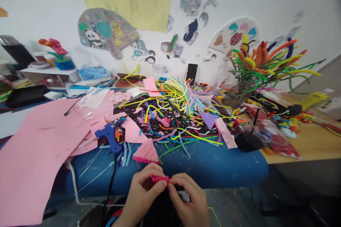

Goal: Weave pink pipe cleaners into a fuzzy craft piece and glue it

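Note:
My left hand point(145, 195) is closed on a short, bumpy, bright pink pipe cleaner piece point(159, 178), holding it between thumb and fingers. At its right end, the thumb and fingertips of my right hand point(188, 197) pinch the same piece. Both hands are in front of the table's near edge, fingertips almost meeting. Just beyond them lies a pink ribbed fan-shaped piece point(147, 151) with a darker pink bumpy border. A blue hot glue gun point(112, 135) rests to the left of it, its black cord hanging over the edge.
Pink sheets point(48, 138) cover the table's left side. A bundle of pastel pipe cleaners point(183, 94) and many loose pieces lie in the middle. At right stand a vase point(234, 95) of pipe cleaner stems and a dark cup point(249, 140). A phone point(191, 72) leans on the wall.

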Demonstrator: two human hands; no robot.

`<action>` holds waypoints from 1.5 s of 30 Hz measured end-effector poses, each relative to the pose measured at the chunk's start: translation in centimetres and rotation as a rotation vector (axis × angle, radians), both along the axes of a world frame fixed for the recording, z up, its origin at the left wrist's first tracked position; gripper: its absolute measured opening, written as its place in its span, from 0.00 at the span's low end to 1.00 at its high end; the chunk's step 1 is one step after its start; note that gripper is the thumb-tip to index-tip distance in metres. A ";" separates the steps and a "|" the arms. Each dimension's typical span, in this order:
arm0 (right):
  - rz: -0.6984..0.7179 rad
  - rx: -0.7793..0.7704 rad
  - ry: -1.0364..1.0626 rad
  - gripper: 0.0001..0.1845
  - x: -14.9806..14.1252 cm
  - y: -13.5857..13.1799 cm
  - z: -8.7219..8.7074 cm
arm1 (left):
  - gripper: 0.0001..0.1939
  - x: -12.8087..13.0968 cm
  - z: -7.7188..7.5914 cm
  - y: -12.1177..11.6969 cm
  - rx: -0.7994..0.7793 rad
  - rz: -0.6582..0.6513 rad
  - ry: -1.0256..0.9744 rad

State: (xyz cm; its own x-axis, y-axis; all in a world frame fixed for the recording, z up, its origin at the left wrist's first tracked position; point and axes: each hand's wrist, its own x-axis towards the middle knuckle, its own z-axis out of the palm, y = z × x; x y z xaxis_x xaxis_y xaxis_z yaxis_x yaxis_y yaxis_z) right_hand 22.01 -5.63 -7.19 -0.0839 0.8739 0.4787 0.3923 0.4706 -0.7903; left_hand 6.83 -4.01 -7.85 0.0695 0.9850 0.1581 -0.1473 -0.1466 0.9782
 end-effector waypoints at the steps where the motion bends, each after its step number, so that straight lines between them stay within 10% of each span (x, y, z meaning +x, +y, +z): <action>1: 0.028 -0.011 -0.024 0.07 0.3 0.0 0.2 | 0.03 -0.3 0.3 0.2 0.022 -0.039 0.049; 9: 0.091 -0.059 -0.101 0.06 1.0 0.0 0.4 | 0.06 -1.3 2.3 0.6 0.166 -0.097 0.393; 18: 0.054 -0.402 0.387 0.06 1.2 0.7 -0.1 | 0.08 -1.4 0.8 0.9 -0.232 -0.193 0.153; 25: 0.140 -0.685 0.508 0.13 1.9 1.4 -0.3 | 0.07 -1.2 1.5 0.7 -0.054 -0.146 0.311; 34: 0.119 -0.571 0.331 0.04 1.4 1.6 0.3 | 0.10 -1.1 1.2 0.3 0.143 -0.102 0.501; 45: 0.094 -0.529 0.309 0.06 1.5 1.7 0.2 | 0.09 -0.7 1.3 1.0 -0.132 -0.169 0.387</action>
